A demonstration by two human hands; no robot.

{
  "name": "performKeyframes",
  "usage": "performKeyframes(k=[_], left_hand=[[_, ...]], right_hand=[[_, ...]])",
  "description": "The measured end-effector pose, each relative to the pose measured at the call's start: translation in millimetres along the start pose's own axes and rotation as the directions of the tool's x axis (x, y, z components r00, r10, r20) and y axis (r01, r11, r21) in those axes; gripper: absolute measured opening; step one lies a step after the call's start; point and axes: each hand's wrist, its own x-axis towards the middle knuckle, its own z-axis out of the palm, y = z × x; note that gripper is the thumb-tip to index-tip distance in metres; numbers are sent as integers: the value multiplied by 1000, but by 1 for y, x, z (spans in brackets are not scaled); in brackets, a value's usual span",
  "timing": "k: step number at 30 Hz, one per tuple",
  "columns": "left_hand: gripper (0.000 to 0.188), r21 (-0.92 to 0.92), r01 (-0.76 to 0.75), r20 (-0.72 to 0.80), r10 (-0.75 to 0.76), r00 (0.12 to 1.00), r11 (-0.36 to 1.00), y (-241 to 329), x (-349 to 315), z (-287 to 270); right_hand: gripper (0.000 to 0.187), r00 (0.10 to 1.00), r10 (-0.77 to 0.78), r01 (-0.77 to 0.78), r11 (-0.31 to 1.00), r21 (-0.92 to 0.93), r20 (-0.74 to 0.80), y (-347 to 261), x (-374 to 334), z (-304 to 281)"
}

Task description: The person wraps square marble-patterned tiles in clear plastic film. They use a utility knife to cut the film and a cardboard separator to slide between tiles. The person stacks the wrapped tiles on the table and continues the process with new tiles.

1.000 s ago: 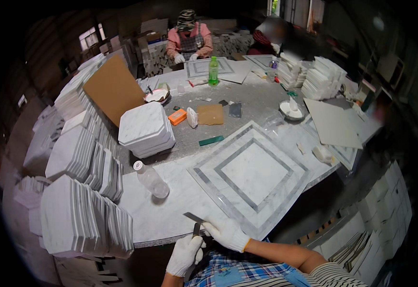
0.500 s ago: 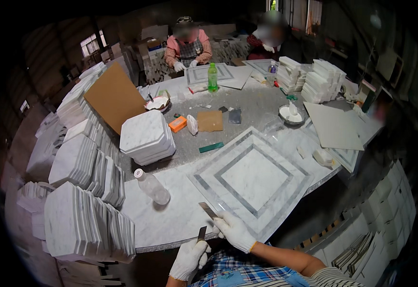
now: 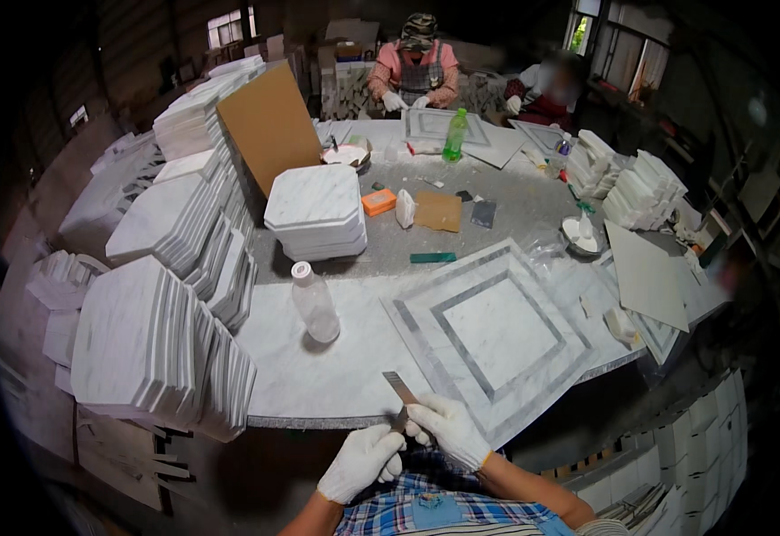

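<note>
Both of my hands wear white knitted gloves and meet just beyond the table's near edge. My right hand (image 3: pixel 449 431) is closed around a thin, flat grey blade (image 3: pixel 398 388), which points up and to the left. In my left hand (image 3: pixel 361 463), a short dark strip (image 3: pixel 400 419) is pinched; its upper end comes close to the right fingers, and I cannot tell whether they touch. Right of my hands lies a square white marble panel (image 3: pixel 503 335) with grey inlaid bands, its near corner close to my right wrist.
Octagonal marble tiles (image 3: pixel 131 344) stand stacked at left. A clear bottle (image 3: pixel 315 304), a tile pile (image 3: pixel 316 210), an orange box (image 3: pixel 378 202) and a green strip (image 3: pixel 432 257) are on the table (image 3: pixel 381 246). A co-worker (image 3: pixel 415 71) sits across, near a green bottle (image 3: pixel 454 136).
My left hand has moved up and right toward the right hand, bringing the dark strip close to the blade. The view has shifted, so the scene sits farther right.
</note>
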Motion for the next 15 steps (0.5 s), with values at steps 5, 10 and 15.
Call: performKeyframes(k=[5, 10, 15], left_hand=[[31, 37, -70, -77, 72, 994, 997, 10, -9, -8], [34, -41, -95, -110, 90, 990, 995, 3, -12, -10], [33, -32, -95, -76, 93, 993, 995, 23, -20, 3]], right_hand=[[28, 985, -137, 134, 990, -39, -104, 13, 5, 3], [29, 989, -146, 140, 980, -140, -37, 13, -3, 15], [26, 975, -186, 146, 949, -281, -122, 22, -7, 12]])
